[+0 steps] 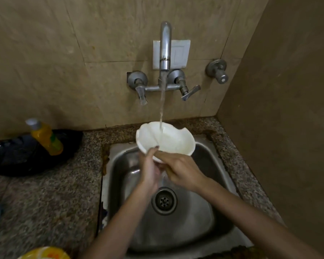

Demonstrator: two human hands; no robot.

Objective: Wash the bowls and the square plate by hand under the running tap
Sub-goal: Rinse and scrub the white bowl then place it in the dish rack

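Observation:
A white bowl with a wavy rim [173, 140] is held tilted over the back of the steel sink [204, 230]. Water runs from the wall tap [165, 45] straight into the bowl. My left hand [149, 170] grips the bowl's near edge from below, thumb over the rim. My right hand [181, 170] also holds the near edge, its fingers pressed against the bowl's outside. A thin stream spills from the bowl between my hands toward the drain [164, 200]. No other bowl and no square plate shows.
A yellow dish-soap bottle [45, 137] lies on a black tray [26, 156] on the speckled counter at left. A yellow-rimmed object [45, 254] shows at the bottom left edge. Another valve [218, 71] sticks out of the wall at right. A brown wall closes the right side.

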